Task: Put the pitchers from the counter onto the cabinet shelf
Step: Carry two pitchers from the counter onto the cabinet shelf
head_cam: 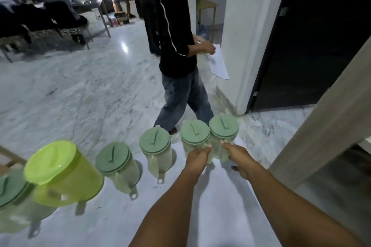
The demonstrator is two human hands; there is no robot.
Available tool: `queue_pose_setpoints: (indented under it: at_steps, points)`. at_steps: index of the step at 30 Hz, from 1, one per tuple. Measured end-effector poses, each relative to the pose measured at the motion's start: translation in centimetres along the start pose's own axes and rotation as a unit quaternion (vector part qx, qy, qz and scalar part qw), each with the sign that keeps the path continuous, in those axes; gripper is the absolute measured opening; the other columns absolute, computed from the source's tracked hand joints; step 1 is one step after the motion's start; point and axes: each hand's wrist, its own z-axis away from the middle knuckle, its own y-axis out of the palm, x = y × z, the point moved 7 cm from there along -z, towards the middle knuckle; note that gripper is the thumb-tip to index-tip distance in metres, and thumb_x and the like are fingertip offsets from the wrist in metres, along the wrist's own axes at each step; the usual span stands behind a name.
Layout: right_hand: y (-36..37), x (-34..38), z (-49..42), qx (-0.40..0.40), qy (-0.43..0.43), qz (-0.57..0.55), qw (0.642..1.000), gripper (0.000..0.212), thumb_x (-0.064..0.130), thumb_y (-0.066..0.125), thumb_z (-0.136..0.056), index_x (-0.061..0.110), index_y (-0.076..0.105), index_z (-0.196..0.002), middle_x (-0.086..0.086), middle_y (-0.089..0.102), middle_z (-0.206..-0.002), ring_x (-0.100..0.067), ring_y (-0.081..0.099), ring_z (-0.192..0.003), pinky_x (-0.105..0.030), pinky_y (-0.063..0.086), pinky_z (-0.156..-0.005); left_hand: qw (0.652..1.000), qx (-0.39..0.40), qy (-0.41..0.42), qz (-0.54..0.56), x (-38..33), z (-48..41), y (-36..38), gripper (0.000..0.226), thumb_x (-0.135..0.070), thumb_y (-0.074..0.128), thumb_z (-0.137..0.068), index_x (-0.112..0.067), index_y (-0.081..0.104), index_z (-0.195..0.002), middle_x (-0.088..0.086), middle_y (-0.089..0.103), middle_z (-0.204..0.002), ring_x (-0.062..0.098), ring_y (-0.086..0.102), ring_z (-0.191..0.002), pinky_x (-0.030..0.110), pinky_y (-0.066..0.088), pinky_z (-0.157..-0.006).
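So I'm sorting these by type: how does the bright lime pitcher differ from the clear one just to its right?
The lime pitcher is opaque yellow-green all over; the clear pitcher has a see-through body with a duller sage-green lid. The lime one looks bulkier, though it sits nearer the camera. Its lid is plain, while the clear one's lid bears a dark raised line. Both stand lidded on the white counter, handles toward the camera, neither held.

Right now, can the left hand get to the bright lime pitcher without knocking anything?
Probably not cleanly. The left hand is on a pitcher at the right end of the row; two other pitchers stand between it and the lime pitcher. It would have to let go first.
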Motion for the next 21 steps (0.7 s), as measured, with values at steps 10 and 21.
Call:
queue_pose_setpoints:
  at_steps: [10,21]
  points:
    - [-1.0,1.3,0.3,-0.041,-0.045,-0.090,0.994,0.031,0.038,0.053,-0.097,0.010,0.064,-0.104,-0.010,0.072,-0.090,-0.027,0.071,-0.087,-0.045,0.054,-0.087,0.994,-0.073,0.006,0.076,-1.1,-0.3,-1.0,0.028,-0.030,0.053,-0.079,-0.008,0.071,-0.083,0.021,0.075,-0.095,0.029,0.067,-0.079,0.045,0.057,-0.084]
    - [-10.3,0.1,15.2,-0.156,-0.085,-0.170,0.969,0.026,0.033,0.052,-0.096,0.008,0.059,-0.098,-0.011,0.057,-0.069,-0.025,0.059,-0.054,-0.028,0.043,-0.051,0.994,0.075,0.063,0.056,-6.0,10.5,3.1,0.038,-0.039,0.051,-0.097,-0.005,0.064,-0.107,0.009,0.068,-0.086,0.024,0.070,-0.067,0.031,0.046,-0.061]
